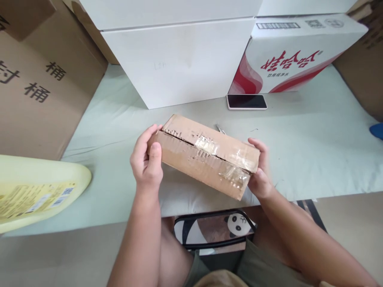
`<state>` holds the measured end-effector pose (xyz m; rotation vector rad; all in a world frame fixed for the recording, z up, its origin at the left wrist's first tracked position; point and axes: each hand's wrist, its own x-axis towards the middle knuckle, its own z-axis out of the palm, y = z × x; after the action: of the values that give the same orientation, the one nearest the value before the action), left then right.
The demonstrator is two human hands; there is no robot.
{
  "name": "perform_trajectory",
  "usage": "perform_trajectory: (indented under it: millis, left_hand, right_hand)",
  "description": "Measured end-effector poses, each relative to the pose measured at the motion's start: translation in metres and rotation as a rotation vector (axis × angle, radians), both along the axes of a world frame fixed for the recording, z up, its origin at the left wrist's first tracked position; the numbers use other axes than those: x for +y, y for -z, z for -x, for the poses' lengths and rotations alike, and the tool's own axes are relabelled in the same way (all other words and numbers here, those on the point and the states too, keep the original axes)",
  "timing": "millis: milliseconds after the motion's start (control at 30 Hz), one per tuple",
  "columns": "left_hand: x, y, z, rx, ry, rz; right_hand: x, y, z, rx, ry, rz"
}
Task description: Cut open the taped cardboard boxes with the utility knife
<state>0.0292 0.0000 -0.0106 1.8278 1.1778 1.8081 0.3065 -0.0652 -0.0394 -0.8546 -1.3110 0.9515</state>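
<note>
Both hands were closed on a small cardboard box (206, 153), held over the pale green cloth (302, 155) near its front edge. The left hand (147, 159) gripped the left end, thumb on the near face, and the right hand (261, 171) held the opposite end. The box sat tilted, its left end farther from the body; whether its underside touched the cloth could not be told. Its seam was ragged, with patches of clear tape across it — and a dark gap showed along much of its length. Just behind it lay a small metal thing (220, 128), partly hidden. A phone (247, 102) rested farther back, beside a large white box (185, 63) — a yellow bottle (38, 191) was at left.
</note>
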Motion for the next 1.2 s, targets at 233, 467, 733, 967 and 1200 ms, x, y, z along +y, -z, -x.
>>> perform_trajectory:
  millis: [233, 467, 733, 967, 1200]
  left_hand:
    - [0.001, 0.003, -0.002, -0.028, -0.003, 0.014]
    - [0.004, 0.000, -0.003, 0.056, -0.040, 0.027]
    - [0.003, 0.000, -0.006, -0.032, -0.064, 0.032]
    - [0.003, -0.001, -0.007, -0.038, -0.104, 0.045]
    - [0.003, -0.003, -0.005, 0.022, -0.098, 0.092]
  right_hand:
    - [0.002, 0.001, 0.006, 0.043, 0.011, -0.125]
    - [0.003, -0.006, 0.002, 0.003, 0.060, -0.037]
    - [0.001, -0.008, 0.003, 0.018, 0.068, 0.025]
    - [0.002, -0.007, 0.006, 0.047, 0.063, 0.029]
    - [0.003, -0.007, 0.003, 0.018, 0.055, 0.011]
